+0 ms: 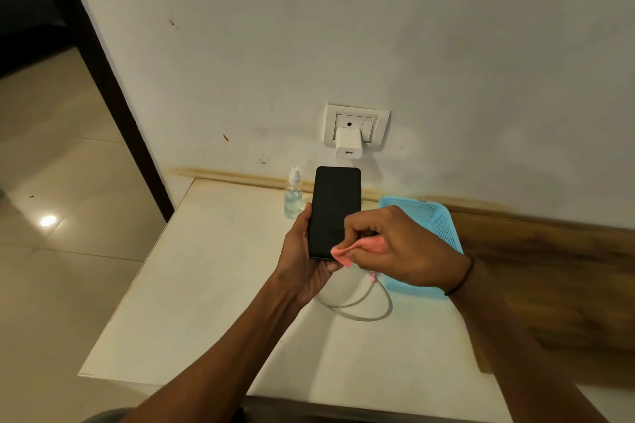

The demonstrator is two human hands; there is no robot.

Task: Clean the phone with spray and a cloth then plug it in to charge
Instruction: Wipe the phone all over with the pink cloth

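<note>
Single head view, angled down (close) over table (206, 285), facing wall (343, 27)

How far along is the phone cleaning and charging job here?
Done: unclear; the clear spray bottle stands set down. In hand: left hand holds the black phone; right hand wipes it with the pink cloth. Left: the white cable lies loose, white charger port empty.

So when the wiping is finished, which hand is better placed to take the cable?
Probably the right hand: the cable lies just below it, and the left hand holds the phone.
</note>
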